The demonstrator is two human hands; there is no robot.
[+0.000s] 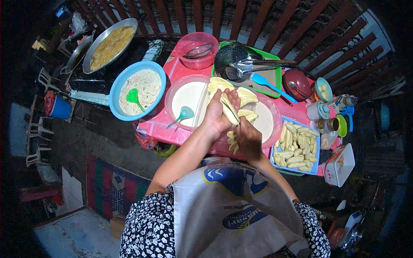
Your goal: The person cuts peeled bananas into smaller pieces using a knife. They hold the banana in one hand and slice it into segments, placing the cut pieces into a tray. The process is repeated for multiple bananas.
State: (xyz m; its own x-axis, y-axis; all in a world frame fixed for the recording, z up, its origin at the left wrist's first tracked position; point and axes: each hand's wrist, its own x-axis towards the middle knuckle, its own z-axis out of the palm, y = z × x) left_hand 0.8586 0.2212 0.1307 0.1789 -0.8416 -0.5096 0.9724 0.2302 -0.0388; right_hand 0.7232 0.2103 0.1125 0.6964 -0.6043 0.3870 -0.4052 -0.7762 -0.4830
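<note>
My left hand [216, 113] holds a peeled banana [229, 113] lengthwise in its palm. A thin dark line, which looks like a knife blade, runs along the fruit. My right hand [249, 139] is closed at the banana's near end, apparently on the knife's handle, which its fingers hide. Beyond my hands, bananas sliced into fans [220, 85] lie between two pink basins. The left basin [168, 106] contains pale batter and a teal ladle [185, 113]; the right basin [277, 119] holds more pale batter. Partly hidden by my right hand is a bunch of small bananas [231, 142].
Peeled bananas [297, 146] fill a blue tray [317, 151] at right. To the left stand a blue basin [113, 100] of mixture with a green ladle [133, 95] and a large pan [86, 66] of frying food. A green tray [278, 93] bears utensils. Slatted railing [237, 19] bounds the back.
</note>
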